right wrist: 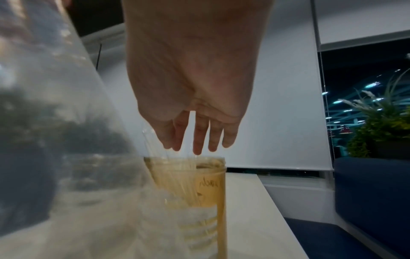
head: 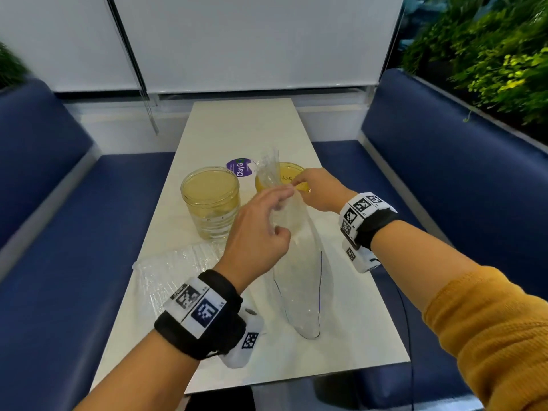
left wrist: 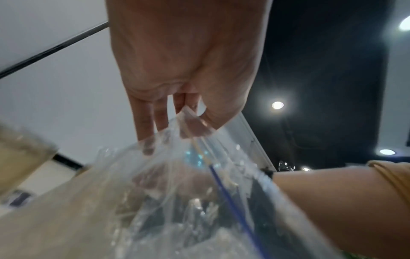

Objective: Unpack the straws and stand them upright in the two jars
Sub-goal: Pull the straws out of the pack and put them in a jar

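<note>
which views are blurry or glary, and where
Head view: mostly sharp, edges bowed by the wide lens, left hand slightly smeared. Left wrist view: plastic bag soft, ceiling lights flare. Right wrist view: dim, bag and jar blurred.

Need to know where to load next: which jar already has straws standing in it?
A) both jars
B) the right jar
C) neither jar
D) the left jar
B: clear straws stand in the right jar under the right hand, while the left jar holds none.
</note>
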`<control>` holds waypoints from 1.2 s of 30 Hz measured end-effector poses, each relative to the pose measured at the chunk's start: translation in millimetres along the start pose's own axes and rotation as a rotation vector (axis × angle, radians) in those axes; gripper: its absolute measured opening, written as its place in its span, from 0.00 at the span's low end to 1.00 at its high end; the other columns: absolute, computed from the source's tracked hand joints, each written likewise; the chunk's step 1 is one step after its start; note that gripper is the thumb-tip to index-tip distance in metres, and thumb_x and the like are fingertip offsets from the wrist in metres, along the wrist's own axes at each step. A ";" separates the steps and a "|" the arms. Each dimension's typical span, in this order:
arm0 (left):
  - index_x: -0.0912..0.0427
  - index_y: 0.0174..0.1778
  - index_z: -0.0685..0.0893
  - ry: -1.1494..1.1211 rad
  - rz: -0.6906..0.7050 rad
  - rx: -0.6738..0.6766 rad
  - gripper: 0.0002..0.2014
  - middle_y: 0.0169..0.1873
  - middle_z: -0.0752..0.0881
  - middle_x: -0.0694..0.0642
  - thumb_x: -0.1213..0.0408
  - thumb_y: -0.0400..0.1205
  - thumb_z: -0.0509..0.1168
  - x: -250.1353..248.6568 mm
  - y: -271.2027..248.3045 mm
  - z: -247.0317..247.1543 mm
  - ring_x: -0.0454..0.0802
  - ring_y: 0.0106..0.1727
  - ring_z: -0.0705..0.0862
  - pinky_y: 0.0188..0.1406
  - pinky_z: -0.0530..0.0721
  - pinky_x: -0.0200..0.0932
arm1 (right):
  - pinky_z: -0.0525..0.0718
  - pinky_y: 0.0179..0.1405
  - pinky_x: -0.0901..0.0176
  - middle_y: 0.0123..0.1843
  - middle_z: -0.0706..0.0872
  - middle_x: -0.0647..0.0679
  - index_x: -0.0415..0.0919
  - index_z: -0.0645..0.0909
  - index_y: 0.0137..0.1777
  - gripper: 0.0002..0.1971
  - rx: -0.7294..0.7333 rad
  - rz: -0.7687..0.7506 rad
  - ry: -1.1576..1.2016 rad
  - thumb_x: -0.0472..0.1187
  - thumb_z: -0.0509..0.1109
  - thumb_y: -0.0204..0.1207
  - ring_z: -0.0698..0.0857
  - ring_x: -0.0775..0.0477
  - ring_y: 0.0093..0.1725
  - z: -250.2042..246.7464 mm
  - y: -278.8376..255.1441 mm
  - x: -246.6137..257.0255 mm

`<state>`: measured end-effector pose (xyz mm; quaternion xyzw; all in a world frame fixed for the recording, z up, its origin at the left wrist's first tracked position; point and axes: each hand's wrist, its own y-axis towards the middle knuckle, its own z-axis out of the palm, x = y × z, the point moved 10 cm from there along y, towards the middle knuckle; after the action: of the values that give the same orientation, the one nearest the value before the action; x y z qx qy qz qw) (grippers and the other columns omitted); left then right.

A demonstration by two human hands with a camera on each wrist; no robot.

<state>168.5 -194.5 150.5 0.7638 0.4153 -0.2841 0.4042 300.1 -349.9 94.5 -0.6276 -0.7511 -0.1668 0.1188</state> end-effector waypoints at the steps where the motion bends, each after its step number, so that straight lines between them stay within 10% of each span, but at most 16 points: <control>1: 0.53 0.74 0.81 0.081 0.007 -0.004 0.32 0.71 0.80 0.43 0.77 0.72 0.67 -5.4 4.6 -6.2 0.43 0.58 0.82 0.53 0.82 0.38 | 0.85 0.60 0.50 0.61 0.88 0.47 0.45 0.89 0.60 0.12 -0.072 -0.012 0.033 0.46 0.68 0.83 0.86 0.45 0.59 -13.4 -5.4 6.3; 6: 0.53 0.77 0.78 0.242 -0.058 0.094 0.35 0.74 0.79 0.45 0.75 0.71 0.67 -9.1 29.1 -16.2 0.45 0.50 0.84 0.53 0.82 0.40 | 0.80 0.29 0.53 0.28 0.84 0.47 0.39 0.83 0.35 0.16 -0.498 -0.062 0.200 0.47 0.65 0.79 0.80 0.48 0.27 -106.1 -56.5 64.7; 9: 0.56 0.74 0.78 0.126 -0.112 0.197 0.31 0.71 0.81 0.50 0.78 0.74 0.65 2.0 31.1 -4.9 0.46 0.55 0.85 0.43 0.77 0.26 | 0.84 0.24 0.55 0.26 0.86 0.40 0.33 0.85 0.32 0.16 -0.302 -0.071 0.362 0.42 0.68 0.77 0.83 0.49 0.22 -113.4 -83.8 104.4; 13: 0.56 0.70 0.81 0.004 -0.145 0.220 0.29 0.69 0.83 0.52 0.81 0.73 0.67 12.5 23.6 6.8 0.50 0.61 0.86 0.53 0.84 0.36 | 0.84 0.34 0.67 0.34 0.87 0.46 0.47 0.83 0.36 0.14 0.306 0.029 0.135 0.38 0.65 0.84 0.87 0.50 0.33 -46.6 -112.9 123.0; 15: 0.57 0.78 0.76 -0.047 -0.203 0.215 0.35 0.77 0.77 0.50 0.82 0.74 0.66 18.0 20.1 9.9 0.47 0.65 0.85 0.54 0.87 0.42 | 0.80 0.48 0.64 0.52 0.87 0.43 0.43 0.86 0.54 0.09 0.434 0.081 -0.127 0.43 0.63 0.86 0.86 0.46 0.51 -13.5 -121.4 110.9; 17: 0.57 0.79 0.75 -0.095 -0.208 0.206 0.36 0.78 0.75 0.49 0.83 0.74 0.66 16.3 18.5 11.2 0.46 0.65 0.85 0.52 0.87 0.42 | 0.80 0.57 0.52 0.66 0.84 0.41 0.39 0.79 0.72 0.23 0.476 0.154 -0.314 0.54 0.65 0.85 0.84 0.39 0.64 13.6 -125.0 91.5; 21: 0.58 0.79 0.75 -0.091 -0.190 0.230 0.34 0.77 0.77 0.49 0.83 0.75 0.66 10.4 13.2 16.9 0.47 0.66 0.85 0.45 0.86 0.38 | 0.77 0.55 0.47 0.66 0.84 0.43 0.41 0.78 0.71 0.36 0.530 0.246 -0.489 0.71 0.60 0.78 0.83 0.36 0.64 44.2 -131.1 62.2; 26: 0.59 0.78 0.76 -0.131 -0.179 0.205 0.33 0.76 0.77 0.49 0.83 0.75 0.65 14.1 1.5 29.7 0.47 0.60 0.86 0.32 0.80 0.27 | 0.75 0.49 0.50 0.66 0.84 0.44 0.41 0.77 0.71 0.20 0.539 0.251 -0.526 0.50 0.62 0.85 0.84 0.38 0.63 48.7 -136.7 48.0; 36: 0.54 0.79 0.74 -0.058 -0.026 0.250 0.39 0.76 0.75 0.47 0.64 0.69 0.77 12.4 -17.4 52.8 0.44 0.73 0.77 0.70 0.72 0.35 | 0.75 0.49 0.52 0.68 0.82 0.41 0.40 0.75 0.75 0.19 0.506 0.222 -0.554 0.38 0.62 0.85 0.83 0.38 0.65 20.2 -150.0 56.9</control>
<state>154.3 -228.8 107.4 0.7943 0.3747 -0.3608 0.3137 142.9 -313.9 82.9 -0.6772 -0.6997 0.2131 0.0799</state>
